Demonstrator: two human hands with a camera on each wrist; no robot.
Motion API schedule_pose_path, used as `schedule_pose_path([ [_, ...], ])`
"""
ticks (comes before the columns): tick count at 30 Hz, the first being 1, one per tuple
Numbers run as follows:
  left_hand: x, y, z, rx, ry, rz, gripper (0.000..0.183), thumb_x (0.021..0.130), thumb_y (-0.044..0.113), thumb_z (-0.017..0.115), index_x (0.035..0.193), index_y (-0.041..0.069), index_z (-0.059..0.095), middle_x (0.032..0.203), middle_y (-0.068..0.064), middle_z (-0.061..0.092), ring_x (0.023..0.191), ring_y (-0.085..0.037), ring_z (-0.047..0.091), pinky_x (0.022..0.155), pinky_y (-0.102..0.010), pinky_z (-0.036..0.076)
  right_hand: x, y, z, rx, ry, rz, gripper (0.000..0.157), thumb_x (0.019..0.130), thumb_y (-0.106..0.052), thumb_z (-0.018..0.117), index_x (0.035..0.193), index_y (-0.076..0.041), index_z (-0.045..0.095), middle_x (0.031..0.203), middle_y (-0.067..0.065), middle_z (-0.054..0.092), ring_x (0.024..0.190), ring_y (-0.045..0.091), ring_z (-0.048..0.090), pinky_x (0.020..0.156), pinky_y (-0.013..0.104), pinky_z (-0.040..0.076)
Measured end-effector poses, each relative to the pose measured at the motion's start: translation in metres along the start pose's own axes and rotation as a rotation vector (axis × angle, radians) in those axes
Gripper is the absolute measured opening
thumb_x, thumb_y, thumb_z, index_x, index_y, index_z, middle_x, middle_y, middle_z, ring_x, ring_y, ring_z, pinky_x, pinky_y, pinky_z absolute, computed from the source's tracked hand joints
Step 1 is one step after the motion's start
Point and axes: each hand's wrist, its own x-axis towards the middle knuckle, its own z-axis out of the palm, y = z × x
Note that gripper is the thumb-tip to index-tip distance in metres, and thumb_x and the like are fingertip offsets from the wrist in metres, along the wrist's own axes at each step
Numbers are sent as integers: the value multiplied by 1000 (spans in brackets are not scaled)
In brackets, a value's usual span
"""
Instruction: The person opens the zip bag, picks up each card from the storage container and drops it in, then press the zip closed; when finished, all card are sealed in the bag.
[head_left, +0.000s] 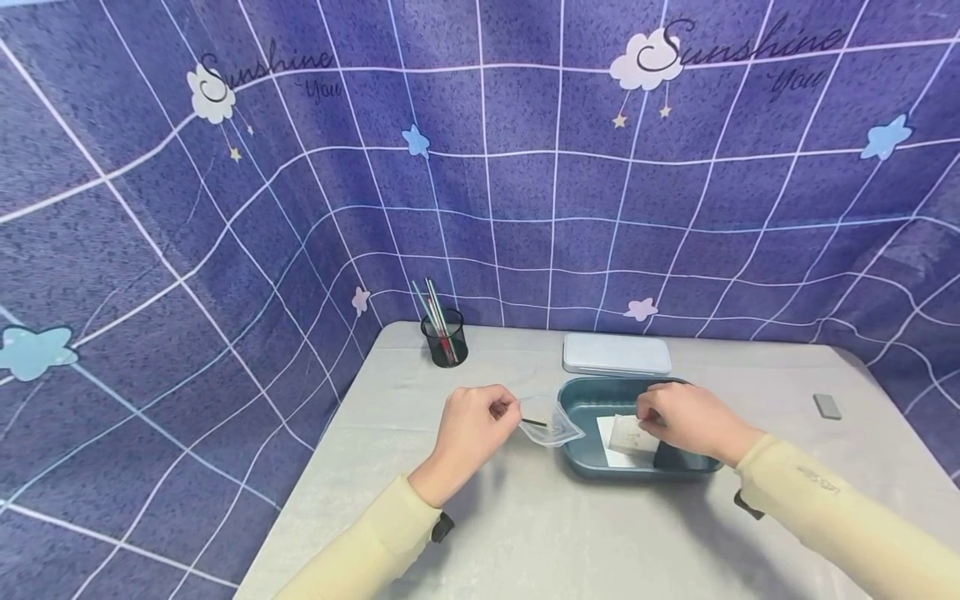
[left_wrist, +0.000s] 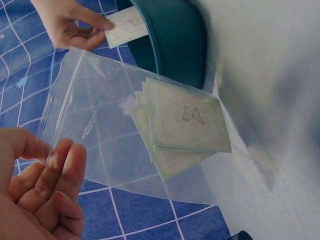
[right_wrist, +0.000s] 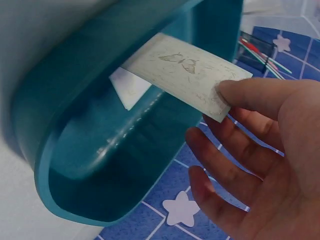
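Observation:
My left hand [head_left: 474,423] pinches the upper edge of a clear zip bag [left_wrist: 115,145] by its seal strip. Inside the bag lie several pale cards [left_wrist: 187,115], the front one printed with a butterfly. Between thumb and fingers, my right hand [right_wrist: 265,135] holds a similar butterfly card [right_wrist: 185,70] over the teal basin [right_wrist: 45,175]. Below that card, a white piece of paper or card [right_wrist: 131,87] lies in the basin, partly covered in the right wrist view. In the head view the bag hangs just left of the basin's rim.
A black mesh cup [head_left: 450,350] with several pencils or sticks stands at the back left. Behind the basin lies a light blue flat case [head_left: 617,354]. A small grey block [head_left: 827,407] sits on the table at the right. A patterned purple curtain [head_left: 525,183] surrounds the table.

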Motion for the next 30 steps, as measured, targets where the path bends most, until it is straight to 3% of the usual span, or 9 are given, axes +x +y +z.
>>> schedule_pose_path([
  [6, 0, 0, 1, 0, -7, 1, 11, 84, 15, 71, 77, 20, 78, 65, 16, 66, 58, 2, 58, 63, -25, 50, -3, -2, -12, 17, 32, -20, 22, 82, -9, 82, 82, -24, 67, 82, -16, 61, 74, 8, 61, 68, 37, 54],
  [19, 1, 2, 0, -5, 4, 7, 11, 83, 15, 72, 76, 20, 78, 64, 16, 66, 58, 1, 57, 63, -25, 50, -5, -17, -45, -59, 338, -127, 20, 75, -9, 75, 83, -24, 64, 81, -17, 57, 69, 5, 54, 61, 33, 50],
  [30, 3, 1, 2, -6, 4, 12, 12, 83, 15, 70, 76, 20, 78, 64, 16, 65, 57, 2, 57, 62, -25, 49, 3, -50, -74, -84, 391, -178, 15, 77, -14, 70, 85, -24, 63, 81, -16, 57, 68, 2, 50, 60, 31, 48],
])
